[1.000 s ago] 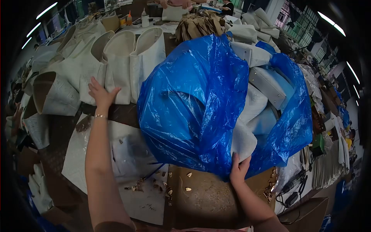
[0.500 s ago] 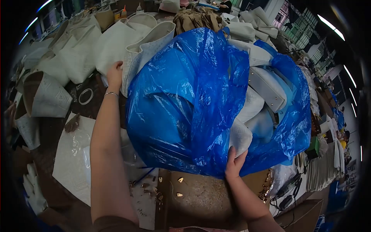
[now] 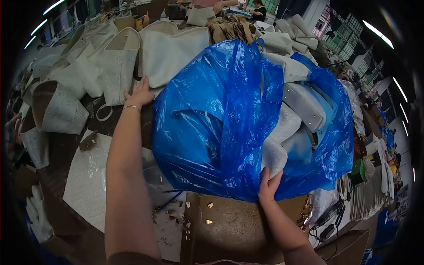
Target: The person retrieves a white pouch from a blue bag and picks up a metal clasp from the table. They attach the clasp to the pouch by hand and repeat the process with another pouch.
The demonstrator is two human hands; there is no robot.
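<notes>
A large blue plastic bag (image 3: 198, 128) fills the middle of the view, its open side to the right showing several white bag pieces (image 3: 304, 106) with small metal studs. My right hand (image 3: 269, 184) grips the bag's lower edge, thumb up against a pale patterned piece (image 3: 274, 155). Left of the bag, my left hand (image 3: 140, 93) has its fingers spread, holding nothing, close to the base of an upright white bag body (image 3: 174, 55). Another upright white body (image 3: 121, 66) stands just to its left.
More white bodies (image 3: 62, 110) line the left side. A white ring (image 3: 104, 112) lies near them. Small metal parts (image 3: 209, 221) are scattered in front. Tools with cables (image 3: 329, 221) lie at lower right. Other people (image 3: 259, 10) are at the back.
My left hand has opened its fingers and shifted slightly right. The white bodies beside it now stand farther apart, one more upright. My right hand stays on the blue bag.
</notes>
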